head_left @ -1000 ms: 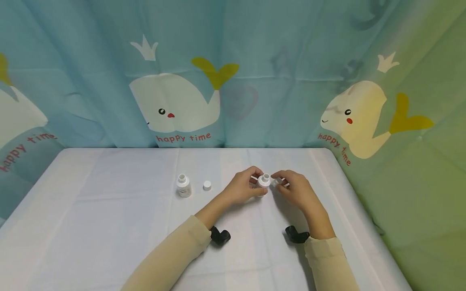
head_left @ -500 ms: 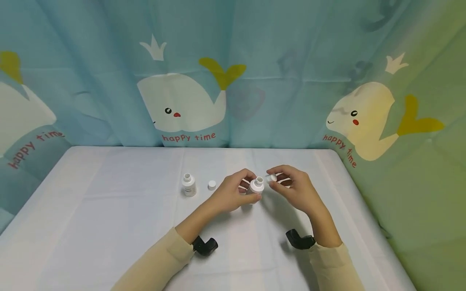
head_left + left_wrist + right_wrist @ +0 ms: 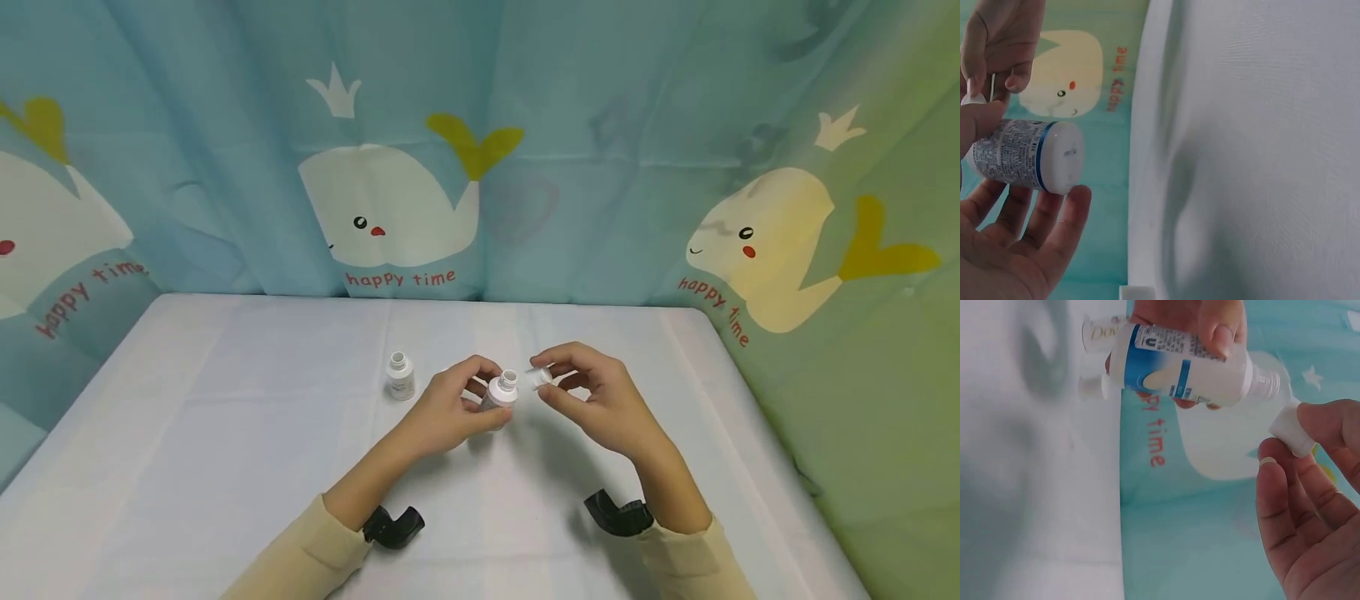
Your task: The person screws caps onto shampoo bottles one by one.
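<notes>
My left hand (image 3: 442,412) grips a small white bottle (image 3: 498,395) above the table, its thumb on the near side. The neck is uncapped and tilts toward the right hand; a blue-and-white label (image 3: 1175,369) shows in the right wrist view. My right hand (image 3: 600,396) pinches a white cap (image 3: 1291,430) between thumb and fingers, just off the bottle's mouth. To the left, a second white bottle (image 3: 401,379) stands upright with its neck uncapped. Another white cap (image 3: 1092,387) appears near it in the right wrist view, mostly hidden behind the left hand in the head view.
A white cloth covers the table (image 3: 225,417). Behind it and on the right hangs a blue-green curtain (image 3: 562,233) printed with whales. Black wrist mounts (image 3: 393,527) stick out from both sleeves over the table's near part.
Both hands have moved left, toward the standing bottle, with the gripped bottle and cap raised and the bottle tilting more. The left hand now covers most of the loose cap. The head view has shifted slightly.
</notes>
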Demonstrator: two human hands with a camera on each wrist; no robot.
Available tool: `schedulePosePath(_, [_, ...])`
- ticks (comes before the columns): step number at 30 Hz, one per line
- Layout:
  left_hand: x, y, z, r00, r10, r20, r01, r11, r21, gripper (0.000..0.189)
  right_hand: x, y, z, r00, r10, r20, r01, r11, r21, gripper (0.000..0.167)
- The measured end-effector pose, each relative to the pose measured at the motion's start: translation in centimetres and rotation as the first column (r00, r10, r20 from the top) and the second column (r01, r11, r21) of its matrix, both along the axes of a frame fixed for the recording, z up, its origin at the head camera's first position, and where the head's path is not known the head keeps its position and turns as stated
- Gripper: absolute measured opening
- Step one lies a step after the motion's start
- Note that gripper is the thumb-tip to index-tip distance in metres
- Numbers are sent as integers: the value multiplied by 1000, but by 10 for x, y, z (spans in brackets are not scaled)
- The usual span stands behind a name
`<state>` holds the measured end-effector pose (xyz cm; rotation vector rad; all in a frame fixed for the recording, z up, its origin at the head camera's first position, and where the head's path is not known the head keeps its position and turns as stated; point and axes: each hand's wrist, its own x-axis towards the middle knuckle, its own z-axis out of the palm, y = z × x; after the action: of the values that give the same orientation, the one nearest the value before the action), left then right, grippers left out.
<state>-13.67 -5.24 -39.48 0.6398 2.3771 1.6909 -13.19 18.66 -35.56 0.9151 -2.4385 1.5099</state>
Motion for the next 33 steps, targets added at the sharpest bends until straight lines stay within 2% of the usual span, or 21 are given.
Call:
schedulePosePath(11, [8,-11,6,998,-54,-29,52,997,-57,36,7,-16,3,997,74,-31,-73,996,51,26])
schedulePosePath(19, [9,-13,7,998,-61,-4,61,996,-72,35,8,-20,3,996,84,-22,-82,994,67,28])
schedulePosePath(24, [10,-13,7,998,-62,-29,60,996,-62,35,7,-20,1,994,110,-28,-107,991,76,30])
schedulePosePath(33, [9,-11,7,996,-69,-50,65,995,-77,35,8,-19,-1,995,82,-47,-78,993,92,32])
